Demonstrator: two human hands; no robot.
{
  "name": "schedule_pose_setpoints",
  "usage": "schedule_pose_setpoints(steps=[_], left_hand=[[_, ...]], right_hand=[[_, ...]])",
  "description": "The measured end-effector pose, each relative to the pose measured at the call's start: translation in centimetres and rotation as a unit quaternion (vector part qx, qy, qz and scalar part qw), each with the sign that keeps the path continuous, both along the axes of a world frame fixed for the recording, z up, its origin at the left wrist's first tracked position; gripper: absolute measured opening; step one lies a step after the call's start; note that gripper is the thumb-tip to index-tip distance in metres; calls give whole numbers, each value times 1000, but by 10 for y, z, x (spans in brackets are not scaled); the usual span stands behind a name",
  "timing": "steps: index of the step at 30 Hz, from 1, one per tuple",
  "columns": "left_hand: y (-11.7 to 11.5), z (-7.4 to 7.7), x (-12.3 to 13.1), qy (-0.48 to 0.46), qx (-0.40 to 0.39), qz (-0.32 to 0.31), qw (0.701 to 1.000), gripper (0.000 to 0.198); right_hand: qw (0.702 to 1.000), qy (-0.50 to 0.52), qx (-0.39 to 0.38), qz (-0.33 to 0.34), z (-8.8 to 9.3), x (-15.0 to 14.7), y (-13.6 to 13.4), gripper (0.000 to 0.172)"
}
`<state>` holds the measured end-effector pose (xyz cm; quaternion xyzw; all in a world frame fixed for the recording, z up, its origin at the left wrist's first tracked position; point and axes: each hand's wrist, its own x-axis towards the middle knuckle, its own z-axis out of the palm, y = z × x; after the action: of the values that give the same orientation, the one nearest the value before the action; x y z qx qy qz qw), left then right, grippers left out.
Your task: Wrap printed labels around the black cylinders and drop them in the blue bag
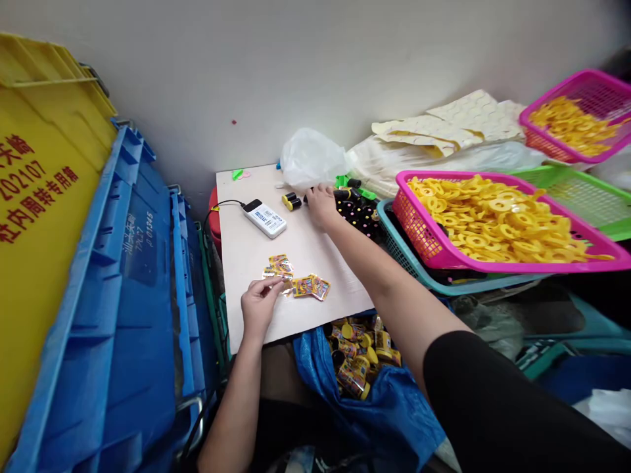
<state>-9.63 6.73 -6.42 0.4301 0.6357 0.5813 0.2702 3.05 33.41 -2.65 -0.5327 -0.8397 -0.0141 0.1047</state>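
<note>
Pinching the edge of the foil sachets (280, 281), the left hand (259, 305) is closing narrowly, thumb and fingertips together, at the near end of the cluster. These glossy, flat, square-ish yellow packets are lying overlapped in two loose groups on the pale, smooth board (300, 253). There are about six, though the overlap makes an exact count uncertain.

The right hand (321, 205) is reaching across the far end of the board, fingers spread and palm down, beside a heap of dotted black bottles (357, 217). Whether it is gripping anything, I cannot tell. Two short black cylinders with yellow ends (292, 201) are lying just beside it, and a white rectangular device (265, 218) is trailing a thin black cable (221, 203) off the board's edge.

A crumpled white plastic bag (310, 157) is sitting at the board's far corner. Below the near edge, a blue woven bag (374, 420) is holding a jumble of yellow-capped bottles (357, 351).

To the right, two pink mesh baskets are brimming with flat yellow rings (493, 217): the lower pink basket (444, 259) is resting on a teal basket (404, 263), and the upper pink basket (582, 82) is sitting higher, near a green basket (582, 190). Cream sheets (444, 125) are piled along the wall. Left of the board, a ribbed blue crate (113, 295) and a yellow crate (44, 197) are standing side by side.
</note>
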Motion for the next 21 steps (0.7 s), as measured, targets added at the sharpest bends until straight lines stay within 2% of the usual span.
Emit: schedule_pose_setpoints(steps=[3,5,7,9,10,12,16,18,19,21], left_hand=[[-2,6,-8,58,56,-20,997,11],[-3,11,-10,65,95,-56,992,11],[-6,14,-8,50,122,-89,987,8],[-9,17,-2,15,120,-100,988,8],[-11,18,3,-10,106,-101,989,9],[-14,22,16,-61,69,-79,993,12],[-15,34,45,-173,14,-16,985,33],[-16,43,58,-210,3,-39,977,47],[-17,47,63,-219,1,-59,974,52],[-19,54,70,-221,-3,-102,970,56]], right_hand=[[991,127,35,-16,10,7,-24,35],[961,275,-11,-24,18,17,-53,39],[892,431,-133,-27,21,31,-89,39],[783,557,-276,-23,20,48,-128,37],[728,605,-322,-17,18,57,-147,35],[638,673,-374,-17,13,75,-181,33],[496,747,-441,-39,10,99,-231,30],[447,761,-469,-45,15,105,-247,23],[436,764,-473,-44,18,107,-253,20],[438,773,-458,-43,26,108,-261,21]])
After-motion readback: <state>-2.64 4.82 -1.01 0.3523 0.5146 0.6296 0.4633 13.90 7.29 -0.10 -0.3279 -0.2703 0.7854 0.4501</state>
